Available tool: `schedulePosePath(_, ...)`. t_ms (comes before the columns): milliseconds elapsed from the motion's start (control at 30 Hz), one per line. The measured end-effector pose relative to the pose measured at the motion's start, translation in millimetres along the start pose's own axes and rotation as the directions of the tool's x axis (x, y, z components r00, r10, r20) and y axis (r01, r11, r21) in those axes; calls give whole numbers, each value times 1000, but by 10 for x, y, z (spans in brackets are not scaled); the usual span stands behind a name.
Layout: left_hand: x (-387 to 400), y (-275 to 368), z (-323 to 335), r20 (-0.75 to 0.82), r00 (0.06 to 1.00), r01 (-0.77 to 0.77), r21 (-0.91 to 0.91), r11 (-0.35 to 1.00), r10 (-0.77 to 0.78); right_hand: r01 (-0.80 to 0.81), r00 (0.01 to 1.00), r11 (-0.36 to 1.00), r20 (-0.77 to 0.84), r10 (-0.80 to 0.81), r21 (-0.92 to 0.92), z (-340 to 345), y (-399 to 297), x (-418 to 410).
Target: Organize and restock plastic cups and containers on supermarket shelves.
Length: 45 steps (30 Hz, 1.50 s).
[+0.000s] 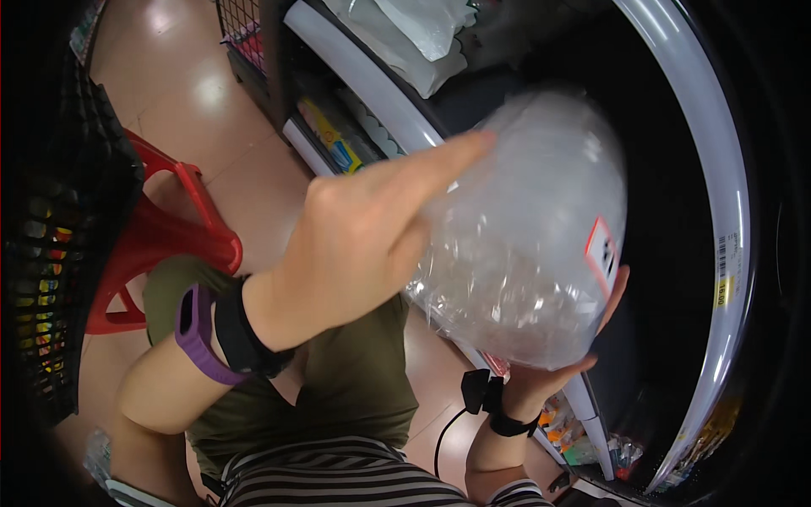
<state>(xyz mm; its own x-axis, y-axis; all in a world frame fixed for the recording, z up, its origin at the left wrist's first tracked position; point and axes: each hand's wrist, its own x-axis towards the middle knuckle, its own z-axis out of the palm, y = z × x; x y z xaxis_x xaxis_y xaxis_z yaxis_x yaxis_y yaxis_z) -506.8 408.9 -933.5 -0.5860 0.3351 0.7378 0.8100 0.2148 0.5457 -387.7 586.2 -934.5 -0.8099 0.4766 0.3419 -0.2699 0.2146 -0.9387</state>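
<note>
A rounded, translucent bundle in shiny clear plastic wrap (526, 203) is held up before me, slightly blurred; its contents are hard to make out. A red-edged label (602, 256) sits on its right side. My right hand (570, 361) supports the bundle from below and from the right, with some fingers hidden behind it. On the bundle's left side is my left hand (367, 234), index finger stretched out along the wrap and the others curled. Whether these fingers grip the film or only rest near it is unclear. A purple wristband (199, 336) circles my left forearm.
Dark shelving with a pale curved price rail (728, 209) runs along the right. White plastic packs (418, 38) lie on a shelf at the top. A red plastic stool (171, 228) and a black mesh basket (82, 190) holding colourful goods stand to the left.
</note>
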Motion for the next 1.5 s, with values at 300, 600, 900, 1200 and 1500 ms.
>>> schedulePosePath(300, 302, -282, 470, -79, 988, 113, -191, 975, -130, 176, 984, 871, 55, -170, -459, 114, 46, 396)
schedulePosePath(600, 656, -517, 767, 58, 966, 257, -212, 943, -250, 185, 980, 782, 53, -191, -595, 100, 107, 875)
schedulePosePath(900, 651, -478, 907, 267, 920, 349, -223, 910, -287, 144, 984, 661, 36, -175, -737, -36, -18, 804)
schedulePosePath(1200, 604, -359, 1291, 256, 949, 257, -282, 924, -185, 140, 972, 608, -8, -234, -782, -432, 95, 764)
schedulePosePath(1500, 538, -342, 1073, 345, 919, 253, -150, 956, -189, 130, 979, 661, -7, -201, -739, -442, 176, 746)
